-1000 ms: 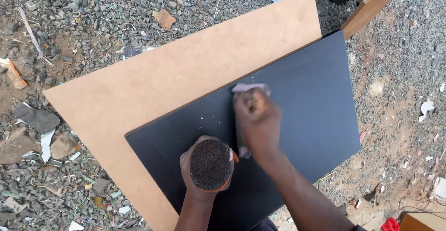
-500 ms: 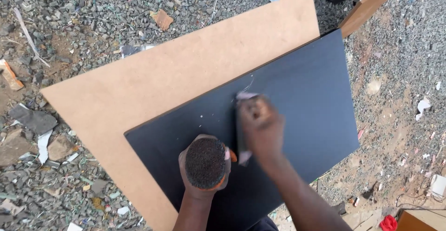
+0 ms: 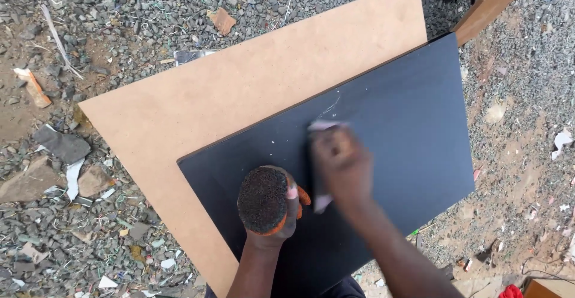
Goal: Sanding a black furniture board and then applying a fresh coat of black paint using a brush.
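Head view: both my hands on the black panel (image 3: 383,154).
My left hand (image 3: 272,205) is closed around a dark round sponge (image 3: 262,197); my blurred right hand (image 3: 340,165) presses a pale cloth (image 3: 324,125) beneath its fingertips, panel atop a tan board (image 3: 227,88).

You're outdoors in flat daylight, looking down at grey gravel ground (image 3: 120,10) littered with paper scraps (image 3: 73,177), stones, a torn cardboard bit (image 3: 222,20) and reddish dirt (image 3: 527,172)

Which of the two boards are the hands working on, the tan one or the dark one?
The dark board, lying on top of the tan board. Both the left hand and right hand rest on it.
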